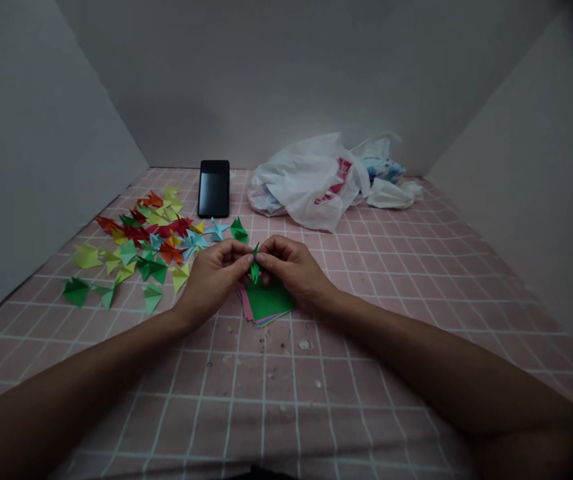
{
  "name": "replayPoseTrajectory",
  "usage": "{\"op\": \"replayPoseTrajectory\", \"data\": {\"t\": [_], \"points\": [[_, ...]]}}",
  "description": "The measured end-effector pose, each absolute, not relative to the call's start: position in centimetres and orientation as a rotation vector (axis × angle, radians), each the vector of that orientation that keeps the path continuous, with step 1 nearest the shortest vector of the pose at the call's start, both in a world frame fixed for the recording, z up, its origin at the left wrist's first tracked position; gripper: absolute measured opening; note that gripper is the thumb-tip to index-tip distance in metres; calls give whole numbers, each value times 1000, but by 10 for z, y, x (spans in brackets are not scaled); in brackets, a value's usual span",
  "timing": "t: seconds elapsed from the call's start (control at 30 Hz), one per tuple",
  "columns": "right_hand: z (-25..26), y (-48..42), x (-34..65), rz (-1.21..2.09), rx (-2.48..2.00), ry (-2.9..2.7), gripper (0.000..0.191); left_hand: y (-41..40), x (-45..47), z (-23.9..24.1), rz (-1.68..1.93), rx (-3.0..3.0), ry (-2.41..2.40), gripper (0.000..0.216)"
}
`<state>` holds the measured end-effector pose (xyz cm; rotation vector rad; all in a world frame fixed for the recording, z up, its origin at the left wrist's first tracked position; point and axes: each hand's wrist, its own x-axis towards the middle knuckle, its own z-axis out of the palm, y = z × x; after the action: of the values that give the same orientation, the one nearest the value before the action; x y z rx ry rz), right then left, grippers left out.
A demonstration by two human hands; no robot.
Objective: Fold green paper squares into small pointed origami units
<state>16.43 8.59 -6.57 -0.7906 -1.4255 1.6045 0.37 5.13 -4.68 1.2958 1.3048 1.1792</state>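
My left hand (212,275) and my right hand (292,267) meet at the middle of the pink tiled surface. Both pinch a small folded green paper piece (255,267) between thumb and fingertips. The piece stands narrow and upright between the two hands. Right beneath them lies a stack of coloured paper squares (266,303) with a green sheet on top. Several folded paper shapes (141,243) in red, yellow, green, orange and light blue are spread to the left of my left hand.
A black phone (214,188) lies face up at the back. A crumpled white plastic bag (316,180) sits at the back right. Grey walls close in on the left, back and right. Small crumbs dot the tiles (286,347) near me.
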Motion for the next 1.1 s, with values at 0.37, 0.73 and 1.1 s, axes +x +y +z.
{"op": "replayPoseTrajectory", "data": {"t": [0.37,0.73,1.1], "points": [[-65,83,165,1292,-902,-1643,15,53,3,-50,1165,1382,1376,17],[-68,86,167,1170,-871,-1712,11,53,4,-47,1115,1267,1279,25],[-68,85,167,1147,-875,-1757,10,53,5,-48,1114,1213,1291,24]]}}
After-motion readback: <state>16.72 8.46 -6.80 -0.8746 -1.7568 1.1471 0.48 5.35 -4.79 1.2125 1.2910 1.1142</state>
